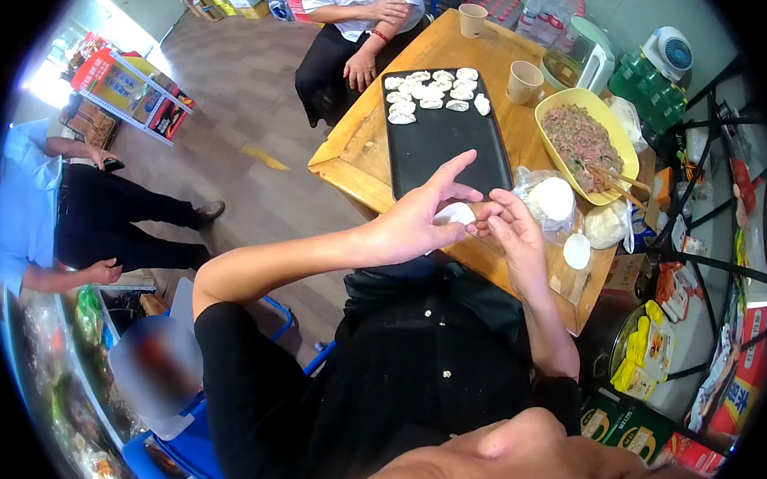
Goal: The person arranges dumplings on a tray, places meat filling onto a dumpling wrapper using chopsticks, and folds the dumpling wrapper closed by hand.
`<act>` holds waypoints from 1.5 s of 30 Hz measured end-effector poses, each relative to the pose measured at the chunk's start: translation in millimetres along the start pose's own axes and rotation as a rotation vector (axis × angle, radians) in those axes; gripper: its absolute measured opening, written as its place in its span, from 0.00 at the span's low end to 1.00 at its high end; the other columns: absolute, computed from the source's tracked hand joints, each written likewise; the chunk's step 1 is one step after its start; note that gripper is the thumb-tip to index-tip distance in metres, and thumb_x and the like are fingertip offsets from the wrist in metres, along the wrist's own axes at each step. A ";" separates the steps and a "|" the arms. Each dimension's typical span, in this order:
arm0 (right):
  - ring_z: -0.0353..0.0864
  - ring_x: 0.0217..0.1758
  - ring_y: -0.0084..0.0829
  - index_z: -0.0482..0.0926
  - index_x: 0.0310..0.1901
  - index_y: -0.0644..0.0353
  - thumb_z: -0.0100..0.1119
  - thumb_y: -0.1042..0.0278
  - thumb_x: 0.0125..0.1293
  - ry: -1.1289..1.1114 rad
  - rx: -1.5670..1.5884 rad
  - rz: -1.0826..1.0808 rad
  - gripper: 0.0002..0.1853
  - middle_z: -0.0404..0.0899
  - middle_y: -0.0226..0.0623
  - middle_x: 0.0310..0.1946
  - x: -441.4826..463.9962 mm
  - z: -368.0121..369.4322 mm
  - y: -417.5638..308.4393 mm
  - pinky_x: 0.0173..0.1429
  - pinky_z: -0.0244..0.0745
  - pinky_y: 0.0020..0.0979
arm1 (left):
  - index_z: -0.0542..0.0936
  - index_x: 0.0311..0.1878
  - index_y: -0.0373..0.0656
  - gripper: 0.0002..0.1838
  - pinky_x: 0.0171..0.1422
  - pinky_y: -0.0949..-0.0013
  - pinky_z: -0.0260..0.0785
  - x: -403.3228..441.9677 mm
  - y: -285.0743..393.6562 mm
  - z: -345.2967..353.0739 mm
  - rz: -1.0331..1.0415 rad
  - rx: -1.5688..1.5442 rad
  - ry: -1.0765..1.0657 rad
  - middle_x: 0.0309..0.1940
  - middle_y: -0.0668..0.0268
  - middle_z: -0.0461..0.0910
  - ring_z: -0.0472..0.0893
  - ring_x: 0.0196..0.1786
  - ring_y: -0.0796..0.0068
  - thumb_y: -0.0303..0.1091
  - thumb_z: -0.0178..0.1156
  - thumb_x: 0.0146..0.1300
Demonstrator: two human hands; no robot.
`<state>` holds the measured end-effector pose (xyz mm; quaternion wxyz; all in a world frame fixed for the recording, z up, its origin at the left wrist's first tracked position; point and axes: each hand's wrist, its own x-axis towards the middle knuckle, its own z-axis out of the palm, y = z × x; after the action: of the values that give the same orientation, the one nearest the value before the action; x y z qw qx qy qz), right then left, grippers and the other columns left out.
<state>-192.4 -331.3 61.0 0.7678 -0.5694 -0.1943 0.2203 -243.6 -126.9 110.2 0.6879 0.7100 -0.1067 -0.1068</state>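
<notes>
A white dumpling wrapper [455,214] rests in my left hand [412,220], gripped near the thumb, with the other fingers stretched out. My right hand [517,235] meets it from the right, thumb and fingers pinched at its edge. Whether filling lies inside is hidden. Beyond my hands is a black tray [431,153] with several folded dumplings [429,90] at its far end. To the right, a yellow bowl [558,157] holds minced filling [578,135] and chopsticks [618,183]. Round wrappers [554,199] lie stacked in plastic near my right hand, with a single wrapper [576,251] nearer me.
Two paper cups [524,81] and a clear pitcher [592,55] stand on the wooden table [346,148]. Bagged dough [605,225] is at its right edge. A person [359,38] sits at the far side; another person [86,199] stands left. Packed shelves [739,252] line the right.
</notes>
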 end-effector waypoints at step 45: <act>0.80 0.39 0.31 0.64 0.61 0.67 0.63 0.88 0.57 0.159 -0.708 -0.633 0.30 0.76 0.40 0.40 -5.7 17.7 16.4 0.46 0.79 0.31 | 0.62 0.74 0.46 0.38 0.55 0.73 0.71 9.7 -12.0 2.8 0.145 0.154 0.157 0.38 0.69 0.77 0.77 0.45 0.83 0.20 0.62 0.60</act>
<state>-208.7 -316.4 49.8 0.5686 -0.7237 -0.3618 -0.1484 -235.2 -132.1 98.1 0.6433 0.7573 -0.1117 0.0076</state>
